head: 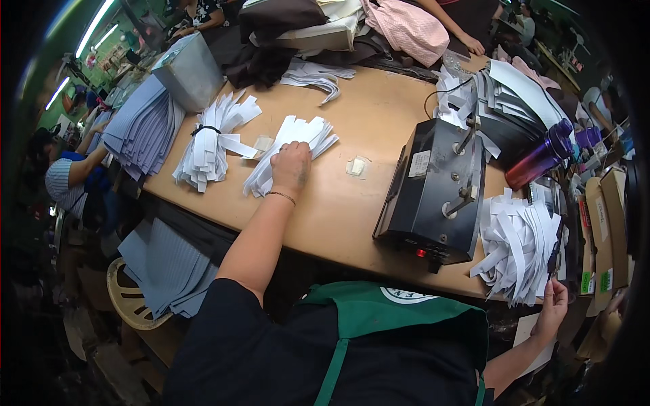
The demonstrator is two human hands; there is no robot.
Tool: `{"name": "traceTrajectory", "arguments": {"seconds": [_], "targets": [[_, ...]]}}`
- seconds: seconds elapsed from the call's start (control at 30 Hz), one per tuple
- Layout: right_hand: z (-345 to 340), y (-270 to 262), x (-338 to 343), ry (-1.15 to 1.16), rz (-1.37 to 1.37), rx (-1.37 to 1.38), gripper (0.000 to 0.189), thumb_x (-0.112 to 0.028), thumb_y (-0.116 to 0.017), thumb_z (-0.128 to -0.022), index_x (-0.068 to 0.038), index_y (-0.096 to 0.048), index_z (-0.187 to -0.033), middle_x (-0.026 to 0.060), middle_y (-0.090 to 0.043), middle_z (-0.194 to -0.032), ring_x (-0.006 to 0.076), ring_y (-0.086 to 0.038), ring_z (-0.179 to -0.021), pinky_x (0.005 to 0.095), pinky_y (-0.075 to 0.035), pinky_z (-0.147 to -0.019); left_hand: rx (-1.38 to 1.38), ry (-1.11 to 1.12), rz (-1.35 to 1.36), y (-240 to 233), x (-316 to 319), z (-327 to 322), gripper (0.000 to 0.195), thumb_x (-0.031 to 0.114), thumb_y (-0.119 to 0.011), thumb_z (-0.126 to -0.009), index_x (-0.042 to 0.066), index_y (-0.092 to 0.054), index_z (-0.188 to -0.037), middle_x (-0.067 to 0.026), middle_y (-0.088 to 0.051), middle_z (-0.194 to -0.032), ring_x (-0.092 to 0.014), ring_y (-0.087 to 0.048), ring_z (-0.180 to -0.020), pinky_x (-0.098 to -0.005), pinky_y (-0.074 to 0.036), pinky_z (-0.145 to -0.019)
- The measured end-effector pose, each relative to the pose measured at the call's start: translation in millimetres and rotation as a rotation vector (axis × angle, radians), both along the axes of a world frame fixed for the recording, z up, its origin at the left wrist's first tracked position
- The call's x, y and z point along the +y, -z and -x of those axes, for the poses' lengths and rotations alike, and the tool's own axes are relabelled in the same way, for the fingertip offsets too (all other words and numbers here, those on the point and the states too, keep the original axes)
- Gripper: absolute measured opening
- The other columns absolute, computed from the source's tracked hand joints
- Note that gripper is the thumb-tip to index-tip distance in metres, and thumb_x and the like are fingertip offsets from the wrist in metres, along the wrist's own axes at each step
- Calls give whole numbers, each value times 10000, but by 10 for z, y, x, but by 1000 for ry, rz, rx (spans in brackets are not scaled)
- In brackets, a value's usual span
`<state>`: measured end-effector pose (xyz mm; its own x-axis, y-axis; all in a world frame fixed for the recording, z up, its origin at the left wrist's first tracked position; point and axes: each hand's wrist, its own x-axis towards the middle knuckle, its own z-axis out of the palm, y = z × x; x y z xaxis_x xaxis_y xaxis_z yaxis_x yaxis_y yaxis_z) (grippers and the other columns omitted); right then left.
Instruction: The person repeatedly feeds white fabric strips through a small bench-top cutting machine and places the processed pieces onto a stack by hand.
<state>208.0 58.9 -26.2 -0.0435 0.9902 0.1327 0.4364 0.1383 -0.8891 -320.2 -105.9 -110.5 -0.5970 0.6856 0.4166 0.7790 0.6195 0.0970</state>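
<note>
On the tan tabletop (345,203), a loose stack of white strips (299,131) lies fanned out, and my left hand (292,165) grips it from above. Left of it rests another bundle of white strips (205,144), tied with a black band. My right hand (551,309) is at the table's right front corner, fingers pinched beside a tangled heap of white strips (520,248). A slim dark object (557,246) reaches down to those fingertips; what it is and whether I hold it are unclear. Between my hands stands a black machine (431,193) with a lit red switch.
A purple-red bottle (538,155) stands right of the machine, near stacked sheets (528,96). At the left are a grey metal block (190,71) and layered blue-grey pieces (147,127). More strips (315,78) and pink cloth (406,28) lie at the back. Other people work nearby.
</note>
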Motion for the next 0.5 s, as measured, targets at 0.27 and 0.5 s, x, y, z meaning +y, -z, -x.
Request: {"name": "traceTrajectory", "arguments": {"seconds": [0.27, 0.5], "targets": [[370, -248, -421, -91, -80, 48, 128, -108, -531, -803, 8, -517, -855, 25, -522, -808, 80, -476, -745, 199, -371, -694, -338, 146, -623, -332, -308, -94, 148, 131, -577, -741, 7, -582, -821, -69, -554, -680, -166, -507, -600, -278, -403, -566], [1717, -761, -1012, -964, -295, -88, 222, -139, -629, -702, 21, -556, -838, 125, -572, -797, 229, -556, -724, 275, -433, -658, -770, 733, -726, -1176, -729, -1374, 113, 1, -560, -729, 1, -541, -841, -70, -570, -725, -139, -546, -648, -251, -418, -556]]}}
